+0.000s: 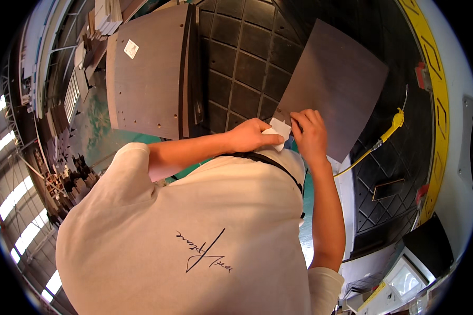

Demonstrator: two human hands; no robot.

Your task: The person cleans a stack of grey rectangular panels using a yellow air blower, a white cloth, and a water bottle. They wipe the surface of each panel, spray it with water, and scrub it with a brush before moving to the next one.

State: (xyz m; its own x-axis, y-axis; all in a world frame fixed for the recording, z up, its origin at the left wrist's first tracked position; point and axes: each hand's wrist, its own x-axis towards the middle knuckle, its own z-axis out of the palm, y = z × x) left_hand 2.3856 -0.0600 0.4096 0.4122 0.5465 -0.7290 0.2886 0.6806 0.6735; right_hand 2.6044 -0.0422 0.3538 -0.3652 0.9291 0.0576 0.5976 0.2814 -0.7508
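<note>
The person's left hand [251, 135] pinches a small white paper [279, 131] between thumb and fingers, just in front of the waist and beside the near end of a brown board; whether it is one folded piece or several cannot be told. The right hand [310, 130] has its fingers bent close against the paper's right side, and it cannot be told whether they pinch its edge. Two groups of brown boards are in view: one single board [339, 84] lying at a slant on the right, and one stack [147, 79] on the left, its boards too close together to count, the top one with several small holes and one white label [132, 49]. One yellow air gun [395, 122] with a yellow hose [347, 170] lies right of the single board, and one small dark rectangular piece [388, 189] lies nearer the person. The tabletop [249, 68] is black and marked in squares. Beyond it are a green floor [104, 118], a yellow rail [435, 79] along the right, one screen [405, 278] at lower right, and bright windows [16, 197] at far left
</note>
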